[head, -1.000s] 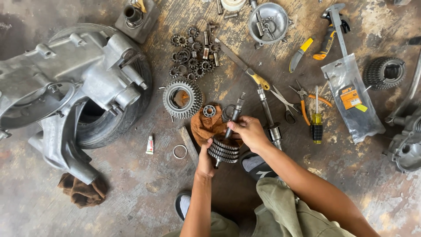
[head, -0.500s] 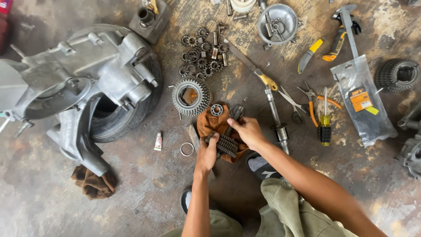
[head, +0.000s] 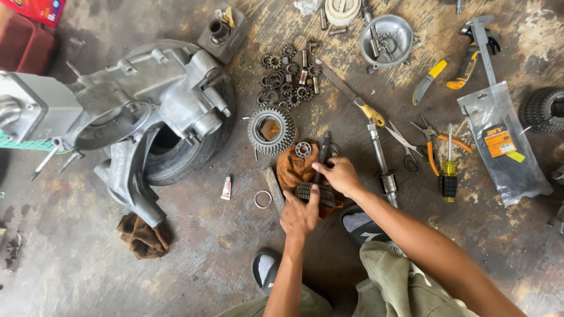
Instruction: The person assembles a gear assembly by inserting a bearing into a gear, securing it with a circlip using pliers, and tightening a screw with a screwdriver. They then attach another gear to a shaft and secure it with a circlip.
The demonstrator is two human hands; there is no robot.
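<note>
Stained, oil-dark concrete floor [head: 88,276], crowded along the top and right, barest at lower left and lower right. At centre, left hand [head: 299,216] with fingers curled onto the near end of a stacked gear cluster [head: 314,194]; right hand [head: 341,176] clenched over its far side, beside a dark shaft [head: 321,154] rising from it. Cluster resting on a brown cloth [head: 294,167], with a small bearing [head: 303,149] on the cloth's upper edge. Just above, a large toothed gear [head: 271,130]; beyond, a scatter of small gears [head: 285,82]. Grey engine casing [head: 135,111] propped on a tyre [head: 200,152] filling the left half, a second brown rag [head: 144,235] below it. Small white tube with red cap end [head: 226,188] and a metal ring [head: 262,199] left of the hands. At right, a long clear plastic packet with an orange label [head: 502,144], next to a yellow-handled screwdriver [head: 449,170] and pliers [head: 432,147]. Red box [head: 23,41] in the top-left corner. Metal bowl [head: 386,36] at top.
</note>
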